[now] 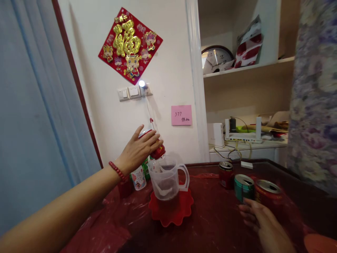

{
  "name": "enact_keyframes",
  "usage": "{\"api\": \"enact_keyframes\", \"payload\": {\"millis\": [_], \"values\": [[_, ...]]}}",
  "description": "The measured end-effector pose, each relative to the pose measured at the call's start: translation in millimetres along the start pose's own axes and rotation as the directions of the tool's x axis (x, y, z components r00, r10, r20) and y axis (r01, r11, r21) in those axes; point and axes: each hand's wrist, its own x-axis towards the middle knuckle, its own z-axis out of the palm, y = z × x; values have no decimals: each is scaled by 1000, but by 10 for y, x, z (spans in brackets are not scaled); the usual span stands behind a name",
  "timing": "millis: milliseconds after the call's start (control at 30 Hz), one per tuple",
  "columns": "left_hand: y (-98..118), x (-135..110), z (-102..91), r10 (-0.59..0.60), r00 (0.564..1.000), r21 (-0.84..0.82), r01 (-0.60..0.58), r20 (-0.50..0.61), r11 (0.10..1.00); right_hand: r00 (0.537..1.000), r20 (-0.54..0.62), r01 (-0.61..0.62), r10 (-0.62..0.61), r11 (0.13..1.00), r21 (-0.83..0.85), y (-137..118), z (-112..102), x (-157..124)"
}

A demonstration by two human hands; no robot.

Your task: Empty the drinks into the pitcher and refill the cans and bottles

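The left grip is wrapped tight around a red drink can, tipped mouth-down just above a clear plastic jug on a red scalloped mat. The right grip rests loosely spread on the red-covered counter, beside 2 opened cans: a green metal can and a red metal can.

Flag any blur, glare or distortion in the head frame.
Head view: even, soft indoor light; the plug light is blown out; the floral fabric at the right edge and the right hand are blurred; the left hand on the red can is fairly sharp; wide-angle bend shows in the door frame.
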Motion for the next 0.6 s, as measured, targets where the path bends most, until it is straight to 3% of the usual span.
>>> {"api": "enact_keyframes", "payload": {"millis": [167, 300, 500, 533, 600], "values": [[31, 16, 39, -66, 998, 13, 66, -23, 998, 1000, -9, 5, -5, 1000, 6, -16, 14, -24], [141, -42, 148, 35, 999, 1, -35, 6, 999, 1000, 1, 27, -27, 1000, 6, 14, 3, -7], [222, -80, 206, -32, 999, -92, 36, 40, 995, 1000, 4, 24, -24, 1000, 3, 31, -4, -9], [228, -80, 203, -68, 996, -139, 75, 53, 987, 1000, 10, 20, -20, 1000, 3, 35, -11, -10], [228, -96, 197, -246, 965, -257, 260, 85, 931, 999, 22, 33, -33, 999, -8, 50, -35, 4]]}}
